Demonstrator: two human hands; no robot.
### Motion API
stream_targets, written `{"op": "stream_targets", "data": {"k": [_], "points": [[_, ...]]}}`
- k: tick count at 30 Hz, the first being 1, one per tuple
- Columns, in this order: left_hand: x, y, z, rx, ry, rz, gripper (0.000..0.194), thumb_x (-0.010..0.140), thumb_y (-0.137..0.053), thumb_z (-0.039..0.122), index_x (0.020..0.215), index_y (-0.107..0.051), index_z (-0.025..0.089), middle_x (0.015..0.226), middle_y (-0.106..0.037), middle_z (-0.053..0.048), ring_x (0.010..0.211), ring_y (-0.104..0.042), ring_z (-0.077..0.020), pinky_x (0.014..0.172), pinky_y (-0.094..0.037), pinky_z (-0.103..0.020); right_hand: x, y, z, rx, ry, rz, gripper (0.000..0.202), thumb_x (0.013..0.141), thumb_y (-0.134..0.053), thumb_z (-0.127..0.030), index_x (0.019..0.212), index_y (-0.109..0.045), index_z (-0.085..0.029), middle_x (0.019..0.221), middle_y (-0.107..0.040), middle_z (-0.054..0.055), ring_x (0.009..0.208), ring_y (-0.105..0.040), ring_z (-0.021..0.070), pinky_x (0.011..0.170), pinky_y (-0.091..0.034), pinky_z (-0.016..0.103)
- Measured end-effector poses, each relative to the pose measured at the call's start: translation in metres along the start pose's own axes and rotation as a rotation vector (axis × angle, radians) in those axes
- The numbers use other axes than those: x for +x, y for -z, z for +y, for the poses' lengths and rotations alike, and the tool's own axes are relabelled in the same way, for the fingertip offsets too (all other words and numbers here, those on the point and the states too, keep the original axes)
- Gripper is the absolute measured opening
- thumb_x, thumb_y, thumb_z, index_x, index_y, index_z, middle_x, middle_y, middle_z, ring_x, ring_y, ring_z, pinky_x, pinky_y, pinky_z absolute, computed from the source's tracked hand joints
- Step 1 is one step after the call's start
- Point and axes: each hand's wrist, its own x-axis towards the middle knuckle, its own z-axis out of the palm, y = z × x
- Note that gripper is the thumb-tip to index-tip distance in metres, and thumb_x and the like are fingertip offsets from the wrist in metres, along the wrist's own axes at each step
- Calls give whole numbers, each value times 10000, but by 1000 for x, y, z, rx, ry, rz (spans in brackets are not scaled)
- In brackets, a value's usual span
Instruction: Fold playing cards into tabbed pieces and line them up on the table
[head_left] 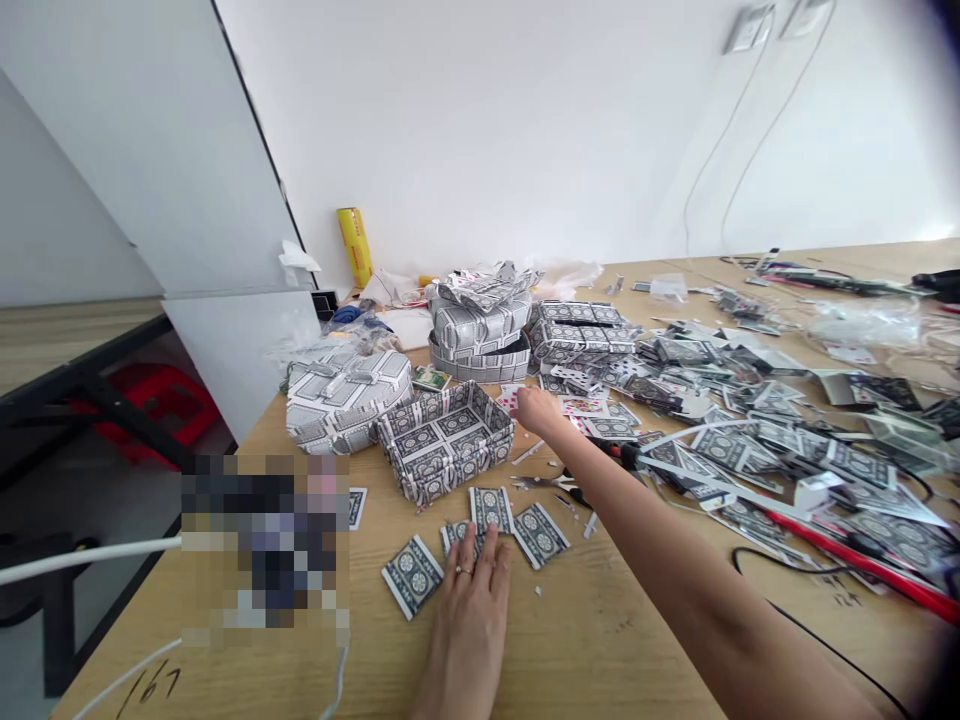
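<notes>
My left hand (474,595) lies flat on the wooden table, fingers stretched out, a ring on one finger. Its fingertips touch a patterned playing card (454,537) that they partly cover. Close around are more folded cards, one upper (492,509), one right (541,535) and one left (413,576). Farther off, my right hand (538,410) has its fingers curled together beside a red-faced playing card (510,398); whether they grip it is hidden. Left of that hand sits an open box woven from cards (450,445).
Card-made boxes stand behind: a lidded one (349,395), a stacked one (480,330) and a slotted one (581,330). Scissors (536,483) lie under my right forearm. Loose cards (735,450), cables and a red-handled tool (862,555) spread rightward. A blurred-out patch (266,550) is at left.
</notes>
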Motion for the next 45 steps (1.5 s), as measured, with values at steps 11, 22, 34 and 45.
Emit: {"op": "stream_targets", "data": {"k": [11,22,34,45], "points": [[6,4,-3,-160,76,-82,721,758,-319,-106,1423,-387,164,1508,-343,-82,1397,-288,-326,1072,-389,-537,1,5,1,121,-102,95,352,912,-581,-337,1212,-549,-155,1235,-563,98,1061,-584,231,884,-503,446],[16,43,5,-1265,580,62,396,931,-451,368,1274,-545,193,1368,-547,-115,1280,-497,-229,1100,-377,-404,-75,53,10,398,12,305,306,916,-473,-389,836,-676,-174,712,-691,43,670,-643,176,569,-401,239],[18,48,6,-1535,699,91,373,904,-490,457,1129,-607,183,1265,-610,-129,1189,-561,-229,1042,-414,-383,-60,67,25,599,-59,450,275,914,-467,-313,966,-659,-123,891,-714,112,777,-641,215,658,-447,272],[18,43,6,-1505,703,114,342,903,-492,445,1085,-608,180,1209,-627,-121,1149,-576,-223,1003,-433,-358,-18,56,-4,432,-195,346,715,799,-477,-21,1440,-179,90,1033,-666,273,979,-638,322,801,-471,389]]}}
